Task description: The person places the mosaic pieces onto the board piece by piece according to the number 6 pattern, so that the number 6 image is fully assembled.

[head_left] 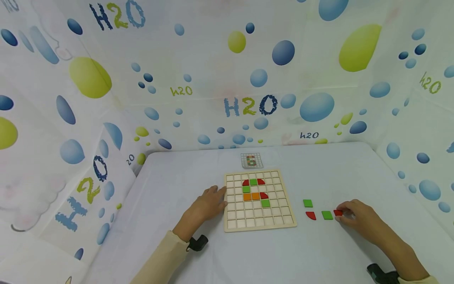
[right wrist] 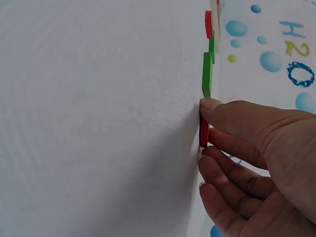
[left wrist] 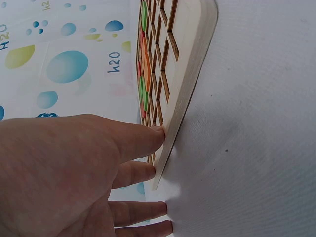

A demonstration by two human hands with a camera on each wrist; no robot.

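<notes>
A wooden grid board [head_left: 260, 223] lies on the table with green, red and orange tiles set in its upper middle squares. My left hand [head_left: 210, 204] rests at the board's left edge, its fingers extended and the thumb touching the wooden rim [left wrist: 185, 94]. To the right of the board, my right hand [head_left: 363, 220] pinches a red tile [right wrist: 204, 129] between thumb and fingers, down at the tablecloth. Just left of that tile lies a green square tile [head_left: 327, 215]. Another green square [head_left: 307, 203] and a red quarter-round tile [head_left: 310, 215] lie nearer the board.
Behind the board lies a small pattern card [head_left: 251, 160] with a gridded coloured figure. A white cloth [head_left: 184, 173] covers the table. Printed H2O sheeting [head_left: 205, 51] hangs at the back and sides. Each wrist wears a black strapped device [head_left: 198, 243].
</notes>
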